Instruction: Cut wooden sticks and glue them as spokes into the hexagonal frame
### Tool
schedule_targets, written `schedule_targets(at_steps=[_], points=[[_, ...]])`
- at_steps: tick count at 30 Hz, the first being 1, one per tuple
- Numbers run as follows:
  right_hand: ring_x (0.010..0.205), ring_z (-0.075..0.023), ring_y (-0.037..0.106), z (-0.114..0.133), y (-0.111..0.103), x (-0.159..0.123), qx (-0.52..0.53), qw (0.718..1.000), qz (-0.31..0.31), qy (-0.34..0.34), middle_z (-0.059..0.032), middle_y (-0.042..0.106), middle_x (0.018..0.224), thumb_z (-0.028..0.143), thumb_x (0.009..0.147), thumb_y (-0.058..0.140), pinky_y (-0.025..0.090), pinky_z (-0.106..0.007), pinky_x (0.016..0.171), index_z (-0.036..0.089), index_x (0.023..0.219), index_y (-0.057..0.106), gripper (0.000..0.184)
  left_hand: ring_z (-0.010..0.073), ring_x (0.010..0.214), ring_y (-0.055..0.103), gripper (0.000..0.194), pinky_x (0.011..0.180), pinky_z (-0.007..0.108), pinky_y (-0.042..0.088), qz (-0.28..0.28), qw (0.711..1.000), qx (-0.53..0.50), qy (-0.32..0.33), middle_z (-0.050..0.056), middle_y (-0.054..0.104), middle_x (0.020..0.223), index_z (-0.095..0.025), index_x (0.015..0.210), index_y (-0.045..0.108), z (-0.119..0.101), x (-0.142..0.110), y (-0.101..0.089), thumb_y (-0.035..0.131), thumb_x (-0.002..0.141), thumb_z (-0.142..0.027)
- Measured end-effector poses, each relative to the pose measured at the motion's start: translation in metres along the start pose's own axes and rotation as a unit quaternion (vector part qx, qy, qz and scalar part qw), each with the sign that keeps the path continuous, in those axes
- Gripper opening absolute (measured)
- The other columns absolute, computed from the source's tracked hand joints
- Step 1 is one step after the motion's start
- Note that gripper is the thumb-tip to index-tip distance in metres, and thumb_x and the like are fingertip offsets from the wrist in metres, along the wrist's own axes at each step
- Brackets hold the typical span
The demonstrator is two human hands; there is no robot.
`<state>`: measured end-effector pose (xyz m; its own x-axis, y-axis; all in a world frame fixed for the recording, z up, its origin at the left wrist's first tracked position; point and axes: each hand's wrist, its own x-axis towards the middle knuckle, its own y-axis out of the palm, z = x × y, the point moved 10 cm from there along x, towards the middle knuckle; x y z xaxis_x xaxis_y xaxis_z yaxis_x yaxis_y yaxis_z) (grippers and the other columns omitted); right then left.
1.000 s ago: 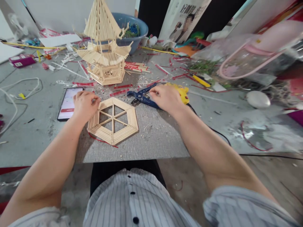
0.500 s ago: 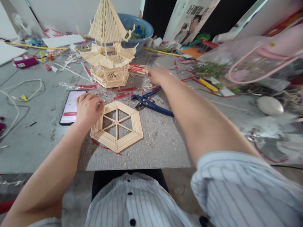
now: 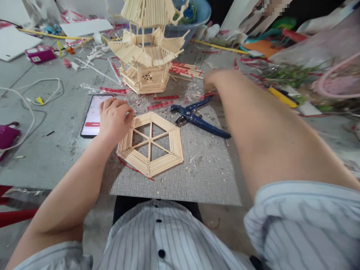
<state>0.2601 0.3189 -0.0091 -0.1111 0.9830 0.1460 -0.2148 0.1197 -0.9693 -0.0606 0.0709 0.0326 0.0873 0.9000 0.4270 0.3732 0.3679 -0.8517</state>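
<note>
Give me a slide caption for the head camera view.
Left hand by a hexagonal stick frame, right hand near blue pliers, a stick pagoda standing behind.

The left hand [image 3: 116,114], its grip loosely curled, is between a phone [image 3: 92,116] and a hexagonal stick frame [image 3: 164,161], overlapping the edges of both in view. The frame lies flat on the grey surface [image 3: 64,150], spokes meeting at its centre, a red thread [image 3: 137,171] along its near left edge. The right hand [image 3: 210,82], blurred, is beyond the blue pliers [image 3: 197,120], near some red-marked sticks [image 3: 185,70]; what it holds cannot be told. Behind the frame stands a stick pagoda [image 3: 149,56].
</note>
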Motion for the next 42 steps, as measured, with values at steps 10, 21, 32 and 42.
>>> schedule_targets(at_steps=[10,21,32,42], points=[[0.091,-0.0151,0.067,0.003,0.003,-0.03,-0.147,0.979,0.116,0.081,-0.0121,0.07,0.072,0.015,0.07,0.074,0.044,-0.028,0.079,0.011,0.034,0.041,0.049,0.0304,0.126,0.055,0.022,0.109,0.053,0.038,0.012,1.0,0.01,-0.003,0.005,0.076,0.112,-0.028,0.083,0.071,-0.001,0.0,0.004,0.051,0.09,-0.034],[0.06,-0.006,0.055,0.06,-0.073,-0.085,0.287,0.956,-0.02,0.051,-0.0033,0.07,0.071,0.005,0.077,0.069,0.042,-0.03,0.067,0.011,0.074,0.066,0.007,0.0314,0.129,0.056,0.018,0.112,0.052,0.039,0.017,1.0,-0.006,-0.005,0.004,0.076,0.116,-0.026,0.087,0.075,-0.01,-0.001,-0.004,0.059,0.088,-0.032],[0.068,-0.013,0.062,0.136,-0.029,-0.238,0.549,0.831,0.042,-0.071,0.0008,0.067,0.073,0.022,0.069,0.08,0.053,-0.03,0.068,0.02,0.074,0.068,0.013,0.0255,0.124,0.058,0.014,0.112,0.05,0.041,0.128,0.97,-0.155,0.137,0.002,0.074,0.118,-0.026,0.082,0.077,-0.062,-0.014,0.009,0.068,0.084,-0.037],[0.067,-0.013,0.06,0.158,-0.025,-0.254,0.494,0.858,0.029,-0.138,0.0007,0.07,0.073,0.024,0.074,0.077,0.049,-0.03,0.065,0.023,0.073,0.073,0.005,0.0152,0.083,0.068,0.011,0.084,0.031,0.052,0.239,0.944,-0.185,0.129,0.0,0.076,0.082,-0.023,0.082,0.077,-0.076,-0.025,0.023,0.067,0.081,-0.028]])
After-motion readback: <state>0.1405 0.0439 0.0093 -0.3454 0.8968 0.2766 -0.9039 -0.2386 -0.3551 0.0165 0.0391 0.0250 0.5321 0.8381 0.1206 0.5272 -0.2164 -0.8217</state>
